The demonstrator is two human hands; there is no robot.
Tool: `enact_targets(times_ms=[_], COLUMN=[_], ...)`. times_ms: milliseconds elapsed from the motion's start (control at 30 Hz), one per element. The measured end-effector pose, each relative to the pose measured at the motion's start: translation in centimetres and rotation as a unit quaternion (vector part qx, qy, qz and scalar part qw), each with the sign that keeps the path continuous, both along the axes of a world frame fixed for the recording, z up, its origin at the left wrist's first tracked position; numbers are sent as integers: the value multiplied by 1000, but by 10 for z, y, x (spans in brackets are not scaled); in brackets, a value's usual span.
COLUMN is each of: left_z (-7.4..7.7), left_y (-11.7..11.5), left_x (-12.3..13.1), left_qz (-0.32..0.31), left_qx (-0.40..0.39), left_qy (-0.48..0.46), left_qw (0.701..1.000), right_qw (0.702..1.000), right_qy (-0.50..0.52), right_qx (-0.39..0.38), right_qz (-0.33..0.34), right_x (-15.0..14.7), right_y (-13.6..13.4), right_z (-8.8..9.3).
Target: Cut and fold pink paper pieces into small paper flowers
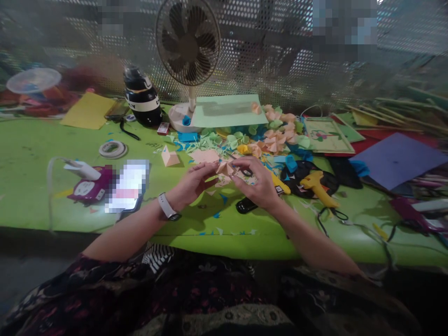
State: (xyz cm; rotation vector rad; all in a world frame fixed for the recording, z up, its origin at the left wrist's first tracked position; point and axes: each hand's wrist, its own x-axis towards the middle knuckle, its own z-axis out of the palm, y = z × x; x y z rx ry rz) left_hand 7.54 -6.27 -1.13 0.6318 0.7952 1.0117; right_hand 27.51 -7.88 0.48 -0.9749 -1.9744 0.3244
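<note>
A white-strapped wristwatch with a dark face point(168, 207) is worn behind the left hand point(192, 183). A dark, pink-flowered garment point(196, 291) is worn, with black-and-white striped cloth point(159, 256) seen at the waist.

Head-count on the green table point(35, 154)
One fan point(188, 42), one helmet point(143, 98), one tape roll point(112, 149), one yellow glue gun point(320, 186), one phone point(128, 191); two hands, left hand point(192, 184) and right hand point(257, 184); one held paper piece point(224, 168); paper flowers point(276, 130) beyond counting.

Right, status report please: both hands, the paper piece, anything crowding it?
Left hand and right hand both pinching peach paper piece, just above green table. Paper scraps behind it. Yellow glue gun to the right, clear of hands.
</note>
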Motion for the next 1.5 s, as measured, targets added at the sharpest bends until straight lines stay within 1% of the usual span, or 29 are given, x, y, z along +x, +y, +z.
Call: enact_targets(times_ms=[167,300,500,1033,1333,1500], left_z=[0,-2,-3,5,3,2], left_y=[2,3,3,-1,-1,0], left_x=[1,0,0,3,3,3], left_qz=[-21,-35,-32,-4,-13,-22], left_qx=[-32,-33,-24,-57,-60,-48], left_qy=[-29,-30,2,-6,-17,-8], left_qw=[999,998,999,998,998,999], right_qw=[1000,1000,1000,999,1000,1000], right_qy=[1,4,7,12,3,-16], right_qx=[-2,-7,-15,-6,-8,5], right_qz=[11,20,17,32,17,-4], right_x=[1,2,1,3,1,1], right_y=[0,0,-1,1,-1,-1], right_z=[-1,-1,0,-3,1,-2])
